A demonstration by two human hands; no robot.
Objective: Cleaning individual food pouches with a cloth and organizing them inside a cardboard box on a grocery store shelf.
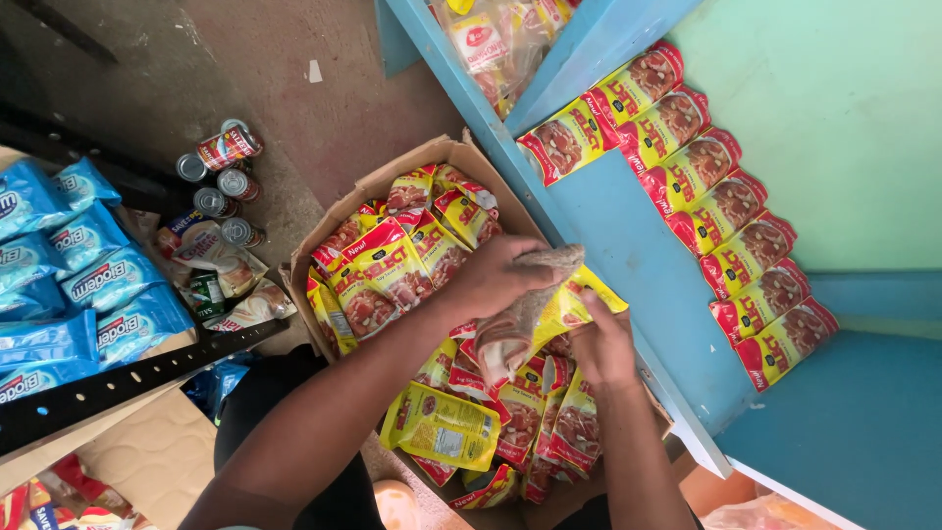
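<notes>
My left hand presses a greyish-brown cloth onto a red and yellow packet. My right hand grips that packet from below. Both hands hover over an open cardboard box filled with several more red and yellow packets. One packet lies with its yellow back side up near the box's front. A row of the same packets stands lined up on the blue shelf to the right.
Several tin cans lie on the concrete floor at the left. Blue packets are stacked at the far left behind a black perforated metal bar. Bagged packets sit at the top on another shelf level.
</notes>
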